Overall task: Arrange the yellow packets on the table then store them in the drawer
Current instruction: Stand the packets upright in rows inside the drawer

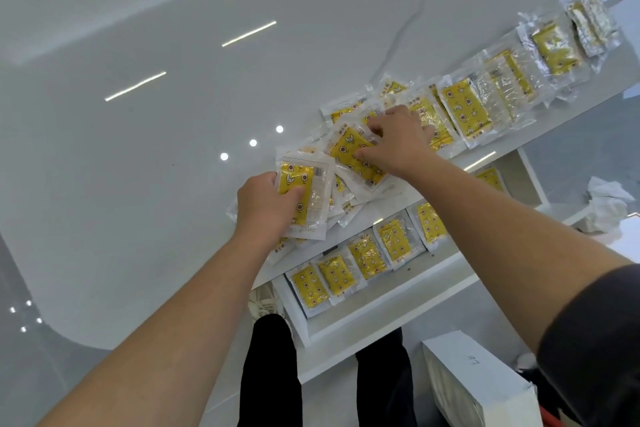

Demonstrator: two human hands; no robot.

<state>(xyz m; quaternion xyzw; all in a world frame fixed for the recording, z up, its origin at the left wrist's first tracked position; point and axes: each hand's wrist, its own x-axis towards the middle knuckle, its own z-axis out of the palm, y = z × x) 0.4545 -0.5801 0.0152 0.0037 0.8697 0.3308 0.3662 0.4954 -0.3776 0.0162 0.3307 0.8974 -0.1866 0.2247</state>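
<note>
A loose heap of yellow packets (349, 180) in clear wrappers lies on the glossy white table (156, 149) near its front edge. My left hand (265, 204) grips a small stack of packets (304, 198) at the heap's left side. My right hand (394, 142) pinches one yellow packet (349, 154) on top of the heap. A row of packets (491, 90) runs along the table edge toward the far right. Below the edge, the open white drawer (377, 315) holds several packets (367, 255) side by side.
A white box (481, 381) stands on the floor at lower right. Crumpled white paper (606, 204) lies at the right. My legs in black trousers (270, 367) stand against the drawer front. Ceiling lights reflect in the tabletop.
</note>
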